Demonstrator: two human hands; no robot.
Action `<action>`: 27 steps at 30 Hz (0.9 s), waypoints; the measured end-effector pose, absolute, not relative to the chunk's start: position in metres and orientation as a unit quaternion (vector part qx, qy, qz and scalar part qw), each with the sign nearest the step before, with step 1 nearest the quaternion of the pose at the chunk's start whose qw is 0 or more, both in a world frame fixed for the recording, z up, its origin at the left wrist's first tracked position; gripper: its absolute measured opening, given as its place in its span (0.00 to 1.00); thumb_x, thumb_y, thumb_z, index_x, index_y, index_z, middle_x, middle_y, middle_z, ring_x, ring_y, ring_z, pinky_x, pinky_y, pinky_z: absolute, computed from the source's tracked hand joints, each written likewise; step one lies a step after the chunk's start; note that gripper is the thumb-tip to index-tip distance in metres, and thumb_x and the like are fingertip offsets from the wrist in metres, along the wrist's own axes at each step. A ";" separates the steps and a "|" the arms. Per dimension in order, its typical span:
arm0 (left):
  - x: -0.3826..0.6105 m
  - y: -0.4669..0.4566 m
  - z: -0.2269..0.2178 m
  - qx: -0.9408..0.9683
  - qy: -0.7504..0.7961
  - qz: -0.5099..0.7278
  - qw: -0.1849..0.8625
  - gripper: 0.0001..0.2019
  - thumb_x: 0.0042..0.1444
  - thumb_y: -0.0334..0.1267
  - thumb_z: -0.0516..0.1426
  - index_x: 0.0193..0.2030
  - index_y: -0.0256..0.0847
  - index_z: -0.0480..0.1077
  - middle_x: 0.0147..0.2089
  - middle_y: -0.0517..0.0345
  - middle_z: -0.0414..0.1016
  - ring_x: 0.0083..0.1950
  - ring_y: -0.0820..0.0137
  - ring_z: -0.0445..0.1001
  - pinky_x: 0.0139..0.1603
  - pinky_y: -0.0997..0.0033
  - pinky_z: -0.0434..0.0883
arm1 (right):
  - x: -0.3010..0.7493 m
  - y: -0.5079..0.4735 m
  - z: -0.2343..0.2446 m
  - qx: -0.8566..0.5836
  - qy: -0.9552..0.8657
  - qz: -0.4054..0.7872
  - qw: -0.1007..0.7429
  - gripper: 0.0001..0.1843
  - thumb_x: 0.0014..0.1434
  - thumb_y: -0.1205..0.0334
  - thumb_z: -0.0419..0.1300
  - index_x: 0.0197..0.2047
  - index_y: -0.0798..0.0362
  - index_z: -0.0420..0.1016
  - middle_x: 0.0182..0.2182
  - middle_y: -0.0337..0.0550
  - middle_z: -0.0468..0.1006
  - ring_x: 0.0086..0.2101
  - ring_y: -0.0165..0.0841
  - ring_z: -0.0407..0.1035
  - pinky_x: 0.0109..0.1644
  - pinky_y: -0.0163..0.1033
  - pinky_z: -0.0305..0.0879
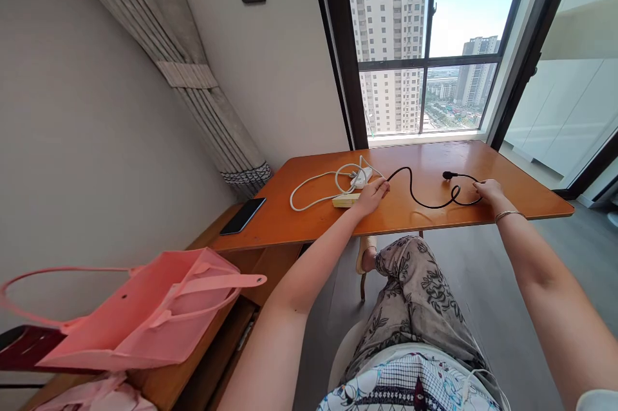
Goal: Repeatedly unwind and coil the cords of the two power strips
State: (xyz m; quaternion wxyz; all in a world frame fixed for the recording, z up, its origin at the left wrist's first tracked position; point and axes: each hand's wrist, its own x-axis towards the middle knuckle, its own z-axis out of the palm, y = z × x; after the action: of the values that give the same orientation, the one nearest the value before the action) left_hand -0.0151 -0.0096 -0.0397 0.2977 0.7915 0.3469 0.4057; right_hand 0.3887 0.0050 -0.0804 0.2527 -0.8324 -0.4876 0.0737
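Observation:
A black power cord (425, 206) lies in loose bends across the orange-brown table. My left hand (373, 196) is closed at the cord's left end, fingers pressed together; the exact grip is partly hidden. Farther right, my right hand (488, 191) pinches the cord between thumb and finger, a little way from its black plug (450, 175). The plug rests on the tabletop, pointing left. Just behind my left hand sit a white plug or adapter block (361, 178) and a looped white cable (309, 180). A pale yellow box (345, 201) lies beside my left wrist.
The wooden table (521, 195) stands before a window. A black phone (243, 216) lies at its left end. A pink bag (159, 308) sits on a lower wooden cabinet at left. A grey curtain (203, 95) hangs by the wall. My legs are under the table's near edge.

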 end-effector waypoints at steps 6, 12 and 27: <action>-0.013 -0.019 -0.008 0.718 0.282 0.489 0.408 0.24 0.58 0.61 0.56 0.30 0.40 0.69 0.19 0.67 0.54 0.22 0.76 0.53 0.25 0.73 0.53 | 0.339 0.000 -0.056 -0.795 -0.528 0.059 0.293 0.34 0.62 0.51 0.59 0.65 0.63 0.67 0.63 0.68 0.64 0.56 0.52 0.68 0.59 0.51 0.64; 0.000 -0.040 0.020 0.673 0.266 0.523 0.450 0.21 0.57 0.58 0.60 0.30 0.39 0.71 0.20 0.66 0.56 0.23 0.77 0.53 0.24 0.75 0.53 | 0.259 -0.018 -0.023 -0.498 -0.661 0.137 0.544 0.28 0.69 0.44 0.45 0.60 0.48 0.73 0.57 0.50 0.74 0.57 0.42 0.68 0.63 0.53 0.62; 0.016 -0.049 0.046 0.550 0.222 0.582 0.557 0.16 0.61 0.47 0.60 0.29 0.38 0.69 0.19 0.67 0.55 0.18 0.81 0.49 0.19 0.78 0.48 | 0.189 -0.048 0.000 -0.398 -0.677 0.404 0.470 0.17 0.63 0.53 0.54 0.52 0.51 0.68 0.32 0.38 0.75 0.32 0.34 0.76 0.42 0.43 0.74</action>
State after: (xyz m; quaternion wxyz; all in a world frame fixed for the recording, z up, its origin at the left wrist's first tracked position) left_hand 0.0160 -0.0494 0.0464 0.5570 0.5495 0.2215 0.5820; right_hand 0.1887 -0.0482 0.0001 0.4697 -0.3985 -0.6765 0.4037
